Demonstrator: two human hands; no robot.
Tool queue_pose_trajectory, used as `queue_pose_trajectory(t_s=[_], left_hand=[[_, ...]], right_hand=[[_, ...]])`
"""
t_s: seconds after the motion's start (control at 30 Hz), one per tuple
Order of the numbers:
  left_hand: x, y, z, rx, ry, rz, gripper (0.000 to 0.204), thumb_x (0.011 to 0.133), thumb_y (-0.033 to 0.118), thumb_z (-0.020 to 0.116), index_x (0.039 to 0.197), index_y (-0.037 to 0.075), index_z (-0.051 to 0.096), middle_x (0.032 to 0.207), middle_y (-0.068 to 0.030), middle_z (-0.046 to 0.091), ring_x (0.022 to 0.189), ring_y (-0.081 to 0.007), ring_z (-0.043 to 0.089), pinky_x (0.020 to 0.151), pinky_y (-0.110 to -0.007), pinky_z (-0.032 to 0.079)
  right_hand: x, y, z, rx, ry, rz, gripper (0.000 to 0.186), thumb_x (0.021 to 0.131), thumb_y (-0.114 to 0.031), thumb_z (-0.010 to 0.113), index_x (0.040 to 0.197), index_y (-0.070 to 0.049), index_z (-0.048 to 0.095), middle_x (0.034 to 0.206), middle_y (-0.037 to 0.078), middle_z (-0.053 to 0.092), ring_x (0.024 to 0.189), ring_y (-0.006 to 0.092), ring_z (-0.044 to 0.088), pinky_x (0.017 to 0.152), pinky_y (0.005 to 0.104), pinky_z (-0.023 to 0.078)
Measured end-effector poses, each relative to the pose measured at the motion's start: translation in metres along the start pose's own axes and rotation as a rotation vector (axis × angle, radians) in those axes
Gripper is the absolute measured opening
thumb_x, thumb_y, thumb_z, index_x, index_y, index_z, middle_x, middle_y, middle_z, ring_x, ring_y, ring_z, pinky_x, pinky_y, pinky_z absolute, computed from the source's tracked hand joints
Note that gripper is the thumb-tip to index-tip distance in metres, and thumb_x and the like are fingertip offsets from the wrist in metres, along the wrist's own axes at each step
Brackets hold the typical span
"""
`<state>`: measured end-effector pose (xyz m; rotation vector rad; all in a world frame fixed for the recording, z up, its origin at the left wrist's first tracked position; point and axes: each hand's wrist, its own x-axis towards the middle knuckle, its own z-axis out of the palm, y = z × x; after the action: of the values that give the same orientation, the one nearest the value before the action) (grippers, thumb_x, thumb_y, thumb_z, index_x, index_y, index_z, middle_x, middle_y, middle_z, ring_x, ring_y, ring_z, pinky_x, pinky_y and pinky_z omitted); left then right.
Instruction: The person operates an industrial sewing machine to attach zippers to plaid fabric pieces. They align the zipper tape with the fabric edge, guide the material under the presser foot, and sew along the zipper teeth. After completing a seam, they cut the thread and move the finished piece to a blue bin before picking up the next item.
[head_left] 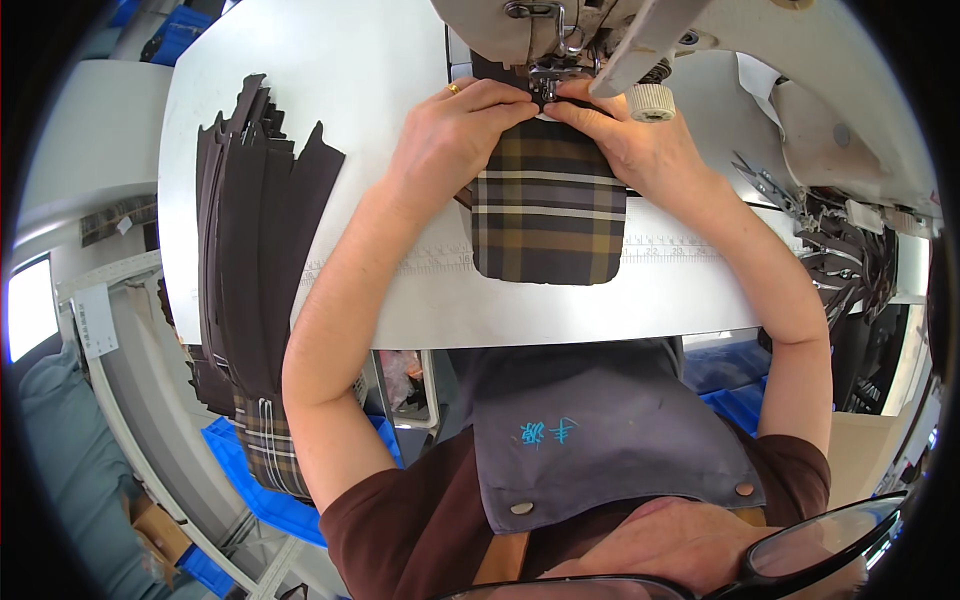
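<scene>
A plaid fabric piece (548, 225) with a rounded corner lies under the presser foot (548, 88) of a sewing machine (740, 90). My left hand (450, 145) grips its upper left part, fingertips pressed together beside the foot. My right hand (640, 150) pinches the upper right part, thumb pointing in toward the foot and index finger just behind it. Both hands partly cover the fabric's top edge, and the needle tip is too small to make out.
Dark fabric strips (240, 230) are stacked at the left of the white table (370, 120), hanging over blue bins (260, 480). A printed ruler crosses the table's front. Scissors (762, 185) and a dark tangled pile (850, 255) lie at the right.
</scene>
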<state>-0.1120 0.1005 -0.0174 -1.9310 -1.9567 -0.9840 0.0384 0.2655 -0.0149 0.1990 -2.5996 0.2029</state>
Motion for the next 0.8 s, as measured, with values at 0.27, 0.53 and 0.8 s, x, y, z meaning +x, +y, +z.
queue_pose_trajectory(t_s=[0.27, 0.53, 0.8], left_hand=[[0.0005, -0.0027, 0.0022, -0.039, 0.025, -0.017, 0.025, 0.068, -0.003, 0.062, 0.088, 0.008, 0.07, 0.092, -0.0014, 0.067, 0.082, -0.0214, 0.063, 0.07, -0.031, 0.053], [0.0065, -0.0091, 0.0053, -0.034, 0.04, -0.03, 0.025, 0.067, -0.004, 0.06, 0.085, 0.009, 0.071, 0.089, -0.0004, 0.067, 0.082, -0.0212, 0.063, 0.07, -0.031, 0.053], [0.0077, -0.0091, 0.0068, -0.059, 0.05, -0.043, 0.025, 0.066, -0.005, 0.06, 0.084, 0.008, 0.071, 0.089, -0.0011, 0.067, 0.083, -0.0213, 0.063, 0.07, -0.031, 0.053]], right_hand=[[-0.0007, -0.002, -0.0001, -0.062, 0.011, -0.009, 0.033, 0.073, -0.008, 0.063, 0.105, -0.015, 0.068, 0.085, 0.003, 0.064, 0.085, 0.0222, 0.057, 0.076, 0.0332, 0.045], [0.0026, -0.0009, -0.0001, -0.022, 0.007, 0.061, 0.035, 0.072, -0.006, 0.064, 0.105, -0.017, 0.068, 0.087, 0.005, 0.062, 0.084, 0.0237, 0.057, 0.073, 0.0339, 0.048], [0.0045, 0.0046, 0.0026, 0.038, 0.055, 0.043, 0.033, 0.073, -0.003, 0.063, 0.103, -0.016, 0.068, 0.087, 0.006, 0.061, 0.082, 0.025, 0.057, 0.072, 0.0342, 0.048]])
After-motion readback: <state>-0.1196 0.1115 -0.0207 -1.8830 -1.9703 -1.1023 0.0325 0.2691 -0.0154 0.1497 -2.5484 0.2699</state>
